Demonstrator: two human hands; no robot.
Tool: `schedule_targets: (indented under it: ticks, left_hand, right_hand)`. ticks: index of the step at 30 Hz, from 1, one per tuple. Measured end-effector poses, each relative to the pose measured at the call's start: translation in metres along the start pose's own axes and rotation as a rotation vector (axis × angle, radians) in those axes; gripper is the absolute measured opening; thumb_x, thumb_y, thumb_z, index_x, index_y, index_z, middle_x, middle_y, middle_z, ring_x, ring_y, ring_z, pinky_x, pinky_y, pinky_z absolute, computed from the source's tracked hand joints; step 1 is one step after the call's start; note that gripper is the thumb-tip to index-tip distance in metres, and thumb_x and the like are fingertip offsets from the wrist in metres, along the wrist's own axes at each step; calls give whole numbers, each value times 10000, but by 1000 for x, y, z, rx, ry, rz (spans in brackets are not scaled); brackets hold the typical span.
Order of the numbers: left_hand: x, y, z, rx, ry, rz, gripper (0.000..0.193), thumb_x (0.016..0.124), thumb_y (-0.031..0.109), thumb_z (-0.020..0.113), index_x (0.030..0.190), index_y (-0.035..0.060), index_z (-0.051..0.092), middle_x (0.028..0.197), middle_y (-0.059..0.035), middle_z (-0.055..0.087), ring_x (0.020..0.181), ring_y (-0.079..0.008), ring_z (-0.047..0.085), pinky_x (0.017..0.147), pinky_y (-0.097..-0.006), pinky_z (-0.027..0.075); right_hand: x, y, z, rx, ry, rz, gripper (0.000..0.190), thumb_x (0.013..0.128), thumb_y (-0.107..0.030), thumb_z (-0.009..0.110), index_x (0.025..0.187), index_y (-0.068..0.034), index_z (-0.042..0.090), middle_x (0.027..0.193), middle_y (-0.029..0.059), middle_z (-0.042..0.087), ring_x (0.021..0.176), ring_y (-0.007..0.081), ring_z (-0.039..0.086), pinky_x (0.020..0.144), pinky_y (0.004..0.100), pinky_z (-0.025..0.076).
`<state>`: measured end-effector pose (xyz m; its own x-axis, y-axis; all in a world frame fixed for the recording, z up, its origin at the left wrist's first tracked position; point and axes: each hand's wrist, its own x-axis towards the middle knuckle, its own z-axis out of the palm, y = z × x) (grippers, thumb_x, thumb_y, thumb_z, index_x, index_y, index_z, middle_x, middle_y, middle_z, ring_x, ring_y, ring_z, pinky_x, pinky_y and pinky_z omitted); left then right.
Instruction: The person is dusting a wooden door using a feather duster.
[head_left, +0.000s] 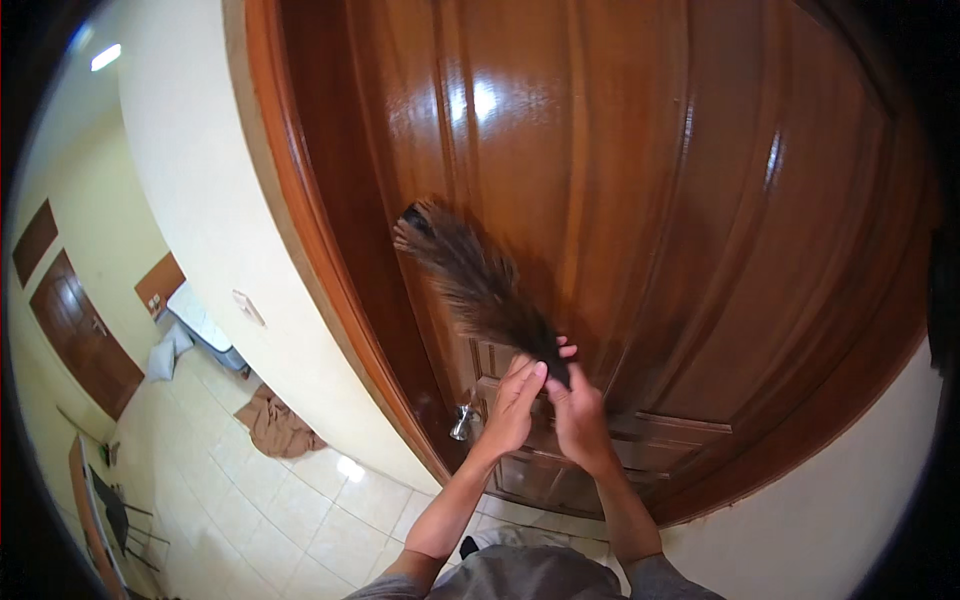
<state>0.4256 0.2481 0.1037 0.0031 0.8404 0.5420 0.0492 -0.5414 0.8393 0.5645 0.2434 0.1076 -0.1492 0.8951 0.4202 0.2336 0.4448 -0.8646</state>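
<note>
A brown feather duster (487, 289) slants up and to the left in front of a glossy brown wooden door (622, 187). My right hand (580, 420) is closed around the duster's narrow lower end, with fingertips showing past its far side. Right beside it, my left hand (514, 409) meets the lowest feathers, thumb raised. Whether those left fingers grip the duster or only touch it, I cannot tell. A shiny metal door handle (462, 424) sits low on the door's left side, just left of my left wrist.
An orange-brown door frame (330, 225) borders a white wall (195, 187) with a light switch (247, 307). Farther left are a bed (199, 319), pillows (169, 352), a brown cloth (281, 427) on the tiled floor (300, 517), a dark chair (112, 510) and another door (82, 330).
</note>
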Motion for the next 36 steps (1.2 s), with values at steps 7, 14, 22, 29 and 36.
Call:
schedule_targets:
  ticks: [7, 14, 22, 29, 36]
  left_hand:
    - [-21, -15, -21, -99, 63, -27, 369, 1103, 204, 451, 1264, -19, 698, 1242, -135, 704, 1231, -255, 617, 1108, -354, 405]
    - [-44, -40, -37, -106, 142, -132, 327, 1101, 190, 494, 1163, -14, 741, 1122, -104, 746, 1095, -194, 668, 1029, -332, 461]
    - [-59, -59, -42, -239, 117, -233, 377, 1125, 180, 433, 1203, -49, 721, 1142, -102, 749, 1111, -174, 659, 1043, -314, 458]
    - [-61, -65, -42, -216, 85, -260, 368, 1126, 179, 434, 1202, -41, 719, 1102, -88, 743, 1060, -166, 652, 1007, -318, 477]
    - [-56, -66, -40, -180, 117, -250, 371, 1133, 206, 450, 1169, -38, 727, 1088, -83, 746, 1048, -165, 667, 1002, -319, 485]
  right_hand:
    - [26, -15, -19, -76, 110, -91, 251, 1098, -221, 513, 1140, 19, 569, 726, 161, 600, 627, 256, 585, 610, 384, 456]
    - [29, -1, -35, -125, 240, -99, 195, 1076, -176, 553, 1096, 13, 593, 745, 178, 629, 618, 268, 579, 602, 385, 456]
    - [28, -20, -51, -536, 177, -230, 200, 1088, -167, 532, 1106, 23, 591, 717, 200, 589, 584, 326, 566, 573, 398, 437]
    - [23, -20, -60, -663, 296, -231, 290, 1093, -213, 540, 1158, 65, 592, 694, 202, 560, 571, 334, 540, 572, 411, 427]
    - [20, -25, -59, -744, 151, -208, 198, 1053, -180, 583, 1121, 6, 596, 702, 219, 598, 648, 436, 592, 580, 454, 434]
